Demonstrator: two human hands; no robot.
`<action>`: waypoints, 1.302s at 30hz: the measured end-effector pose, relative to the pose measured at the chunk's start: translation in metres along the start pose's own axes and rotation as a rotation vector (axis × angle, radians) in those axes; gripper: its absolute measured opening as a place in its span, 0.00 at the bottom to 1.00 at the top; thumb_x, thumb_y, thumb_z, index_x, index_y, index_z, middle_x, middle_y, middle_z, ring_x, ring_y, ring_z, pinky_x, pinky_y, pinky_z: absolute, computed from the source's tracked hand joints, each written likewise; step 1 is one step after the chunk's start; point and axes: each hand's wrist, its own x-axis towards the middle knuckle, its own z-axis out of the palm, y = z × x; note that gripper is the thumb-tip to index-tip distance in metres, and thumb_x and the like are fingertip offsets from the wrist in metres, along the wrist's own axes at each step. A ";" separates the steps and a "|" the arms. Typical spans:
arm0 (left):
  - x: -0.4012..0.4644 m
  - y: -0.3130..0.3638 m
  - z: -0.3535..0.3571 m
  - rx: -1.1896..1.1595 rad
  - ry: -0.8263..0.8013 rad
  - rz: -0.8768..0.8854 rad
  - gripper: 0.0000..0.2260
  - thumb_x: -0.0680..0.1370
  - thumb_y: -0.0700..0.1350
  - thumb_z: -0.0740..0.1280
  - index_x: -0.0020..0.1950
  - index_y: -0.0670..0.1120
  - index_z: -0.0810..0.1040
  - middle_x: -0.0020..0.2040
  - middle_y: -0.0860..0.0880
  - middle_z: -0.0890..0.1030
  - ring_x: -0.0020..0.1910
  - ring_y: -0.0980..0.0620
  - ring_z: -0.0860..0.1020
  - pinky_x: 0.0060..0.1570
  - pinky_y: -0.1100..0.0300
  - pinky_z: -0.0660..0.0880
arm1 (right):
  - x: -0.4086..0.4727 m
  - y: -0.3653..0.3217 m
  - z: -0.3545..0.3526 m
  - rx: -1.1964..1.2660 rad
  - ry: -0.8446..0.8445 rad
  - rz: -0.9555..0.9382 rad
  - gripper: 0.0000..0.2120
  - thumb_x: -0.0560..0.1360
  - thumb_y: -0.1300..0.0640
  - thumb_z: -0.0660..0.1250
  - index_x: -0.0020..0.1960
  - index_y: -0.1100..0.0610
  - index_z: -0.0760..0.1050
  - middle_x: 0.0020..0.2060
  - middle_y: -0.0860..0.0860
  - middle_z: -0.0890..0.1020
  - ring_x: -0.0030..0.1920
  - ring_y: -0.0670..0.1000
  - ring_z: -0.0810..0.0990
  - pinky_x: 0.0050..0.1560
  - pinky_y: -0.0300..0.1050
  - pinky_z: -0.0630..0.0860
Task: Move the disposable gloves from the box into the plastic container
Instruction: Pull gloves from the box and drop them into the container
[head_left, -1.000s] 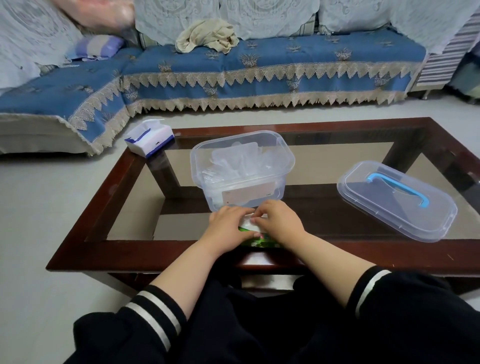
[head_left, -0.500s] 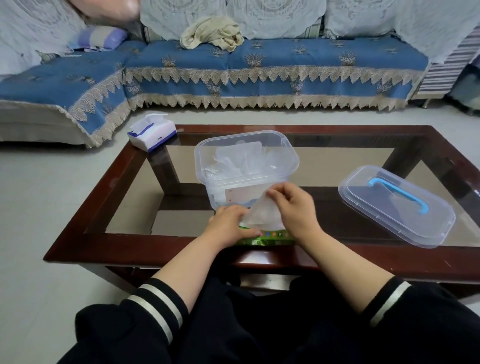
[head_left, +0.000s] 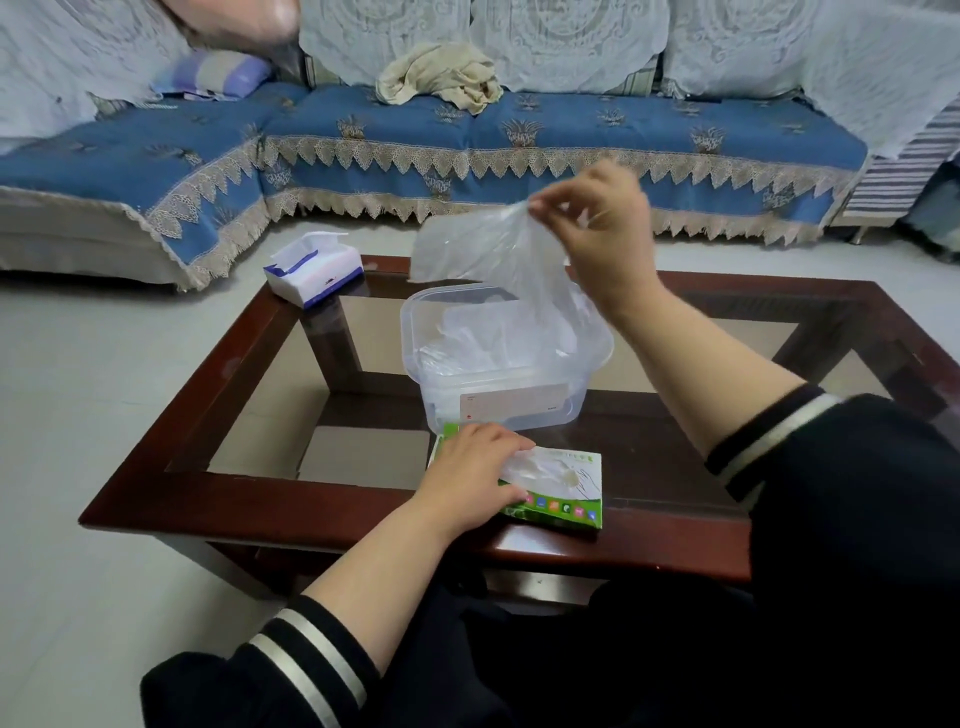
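Green-and-white box (head_left: 558, 493), blue lace-trimmed sofa cover (head_left: 519, 135)

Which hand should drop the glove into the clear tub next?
The right hand, probably. It already pinches the glove up in the air, right above the open plastic container. The left hand rests on the glove box, steadying it.

Below the right hand (head_left: 597, 234), the plastic container (head_left: 506, 358) stands open-topped, though the pinched glove (head_left: 483, 254) hangs across its far rim. The left hand (head_left: 472, 473) covers the glove box (head_left: 561, 493) just before the container's near wall.
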 end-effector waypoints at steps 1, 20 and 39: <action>0.000 0.000 0.001 -0.020 0.007 0.020 0.25 0.73 0.54 0.71 0.69 0.57 0.71 0.67 0.56 0.71 0.68 0.54 0.63 0.67 0.59 0.57 | -0.002 0.008 0.013 -0.059 -0.108 0.011 0.09 0.74 0.51 0.70 0.47 0.56 0.82 0.39 0.46 0.74 0.43 0.48 0.70 0.44 0.44 0.68; 0.008 0.004 0.004 0.043 0.146 0.100 0.09 0.80 0.49 0.63 0.56 0.51 0.81 0.51 0.53 0.75 0.53 0.52 0.70 0.49 0.56 0.69 | -0.029 0.074 0.101 -0.485 -1.205 0.178 0.19 0.75 0.56 0.70 0.65 0.56 0.76 0.57 0.55 0.80 0.45 0.54 0.83 0.53 0.45 0.78; 0.013 0.008 0.005 0.006 0.154 0.020 0.08 0.76 0.49 0.68 0.49 0.46 0.83 0.49 0.51 0.79 0.54 0.51 0.73 0.50 0.59 0.67 | -0.189 0.025 0.001 -0.250 -1.011 0.286 0.30 0.65 0.42 0.75 0.62 0.52 0.71 0.59 0.49 0.78 0.61 0.52 0.75 0.59 0.49 0.72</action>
